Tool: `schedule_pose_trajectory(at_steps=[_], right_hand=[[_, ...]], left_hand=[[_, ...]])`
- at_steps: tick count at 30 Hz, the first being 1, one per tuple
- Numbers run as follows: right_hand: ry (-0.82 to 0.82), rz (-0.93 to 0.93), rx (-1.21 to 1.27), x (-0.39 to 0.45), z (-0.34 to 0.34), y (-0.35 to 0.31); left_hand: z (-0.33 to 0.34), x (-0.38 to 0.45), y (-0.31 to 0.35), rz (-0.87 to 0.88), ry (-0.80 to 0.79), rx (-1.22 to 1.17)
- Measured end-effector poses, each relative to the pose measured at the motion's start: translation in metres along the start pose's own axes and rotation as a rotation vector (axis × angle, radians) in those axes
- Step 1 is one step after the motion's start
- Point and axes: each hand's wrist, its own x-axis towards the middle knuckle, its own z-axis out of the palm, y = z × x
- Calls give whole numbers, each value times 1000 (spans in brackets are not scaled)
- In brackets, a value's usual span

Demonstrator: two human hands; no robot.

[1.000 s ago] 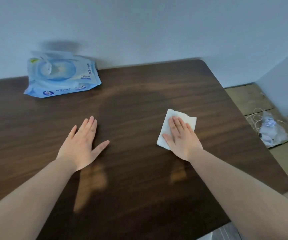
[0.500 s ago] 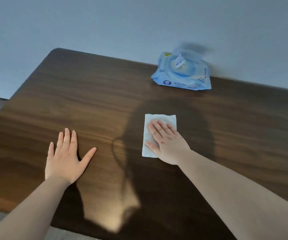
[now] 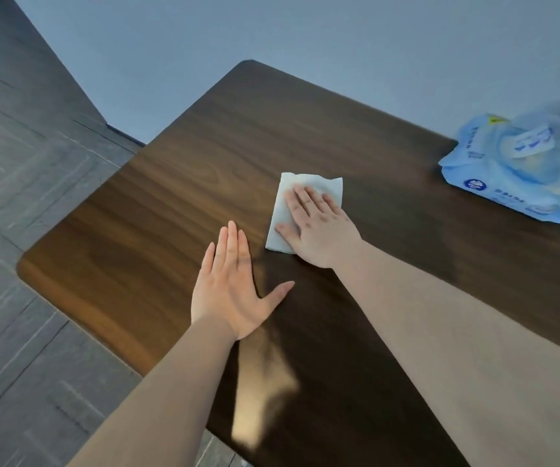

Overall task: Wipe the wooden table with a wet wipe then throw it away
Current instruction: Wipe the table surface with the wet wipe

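A white wet wipe (image 3: 300, 188) lies spread on the dark wooden table (image 3: 143, 224), toward its left half. My right hand (image 3: 319, 230) presses flat on the wipe with fingers extended, covering its lower right part. My left hand (image 3: 233, 291) rests palm down on the bare wood just left of and nearer than the wipe, fingers together, thumb out, holding nothing.
A blue pack of wet wipes (image 3: 521, 176) sits at the far right of the table by the grey wall, its flap lifted. The table's left edge and rounded corners border a grey tiled floor (image 3: 19, 180).
My right hand has slid the wipe leftward across the table, from the right part to beside my left hand. My view has swung left, and the pack now appears at the right.
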Motion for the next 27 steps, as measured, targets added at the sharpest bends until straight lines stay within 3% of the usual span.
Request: schedule_pose_trajectory(at_steps=[15,19,27], right_hand=[[47,-197,-60,137,-7,-93],[41,-209,-82,130,-8,-87],[-23,-35,18,47,-2,-24]], left_hand=[[2,2,-7,49,14,-79],[3,1,-6,41,49,-40],[3,1,-5,22,70,30]])
